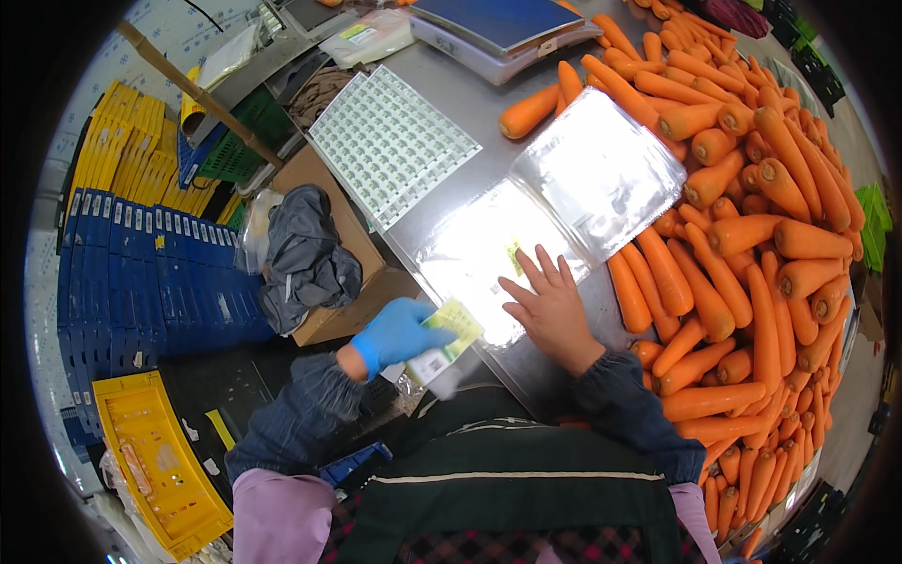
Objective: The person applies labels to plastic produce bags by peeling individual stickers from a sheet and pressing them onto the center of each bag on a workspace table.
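My left hand [393, 334], in a blue glove, grips a green-and-white printed label [455, 331] with a barcode patch at the table's near edge. My bare right hand [556, 318] has its fingers spread over a pile of shiny clear plastic bags [460, 235]. A small yellow-green label [513, 256] shows on the bags just beyond its fingertips. More clear bags [601, 179] lie to the right, against the carrots. Sheets of small green-and-white stickers [390, 141] lie on the metal table, beyond the bags and to the left.
A large heap of carrots [719, 235] covers the right side. At the far edge stands a scale [498, 38] with a blue top. On the left are a cardboard box [324, 179] with grey cloth [310, 258], stacked blue crates [141, 282] and a yellow crate [164, 461].
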A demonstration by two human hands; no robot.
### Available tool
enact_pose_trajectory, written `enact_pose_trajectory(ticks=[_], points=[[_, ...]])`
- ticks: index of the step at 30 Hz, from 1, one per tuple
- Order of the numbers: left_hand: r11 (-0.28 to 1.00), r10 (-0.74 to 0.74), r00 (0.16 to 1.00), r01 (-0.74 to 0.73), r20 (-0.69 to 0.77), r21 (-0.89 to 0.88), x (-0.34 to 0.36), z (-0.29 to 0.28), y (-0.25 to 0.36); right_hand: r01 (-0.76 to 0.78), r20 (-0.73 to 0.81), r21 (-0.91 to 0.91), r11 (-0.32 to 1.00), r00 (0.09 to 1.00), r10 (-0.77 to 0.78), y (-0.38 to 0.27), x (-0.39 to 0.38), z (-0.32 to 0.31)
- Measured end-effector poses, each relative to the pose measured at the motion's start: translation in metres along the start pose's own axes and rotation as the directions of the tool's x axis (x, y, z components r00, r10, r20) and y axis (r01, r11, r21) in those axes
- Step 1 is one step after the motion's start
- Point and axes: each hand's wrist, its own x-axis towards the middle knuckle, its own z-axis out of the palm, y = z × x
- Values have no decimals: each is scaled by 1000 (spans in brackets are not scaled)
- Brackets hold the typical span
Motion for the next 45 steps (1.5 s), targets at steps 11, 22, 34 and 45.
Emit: enact_pose_trajectory(ticks=[11, 22, 34, 45], points=[[781, 27, 947, -221, -321, -584, -8, 27, -22, -223, -161, 340, 914, 943, 290, 5, 2, 0], [735, 192, 968, -251, -161, -630, -1, 21, 8, -334, -30, 563, 756, 906, 422, 15, 5, -6], [910, 118, 943, -227, -310, -346, 8, 31, 15, -219, -95, 940, 262, 570, 816, 26, 11, -47], [988, 140, 820, -156, -554, 19, 134, 35, 52, -173, -152, 187, 967, 967, 203, 2, 10, -1]])
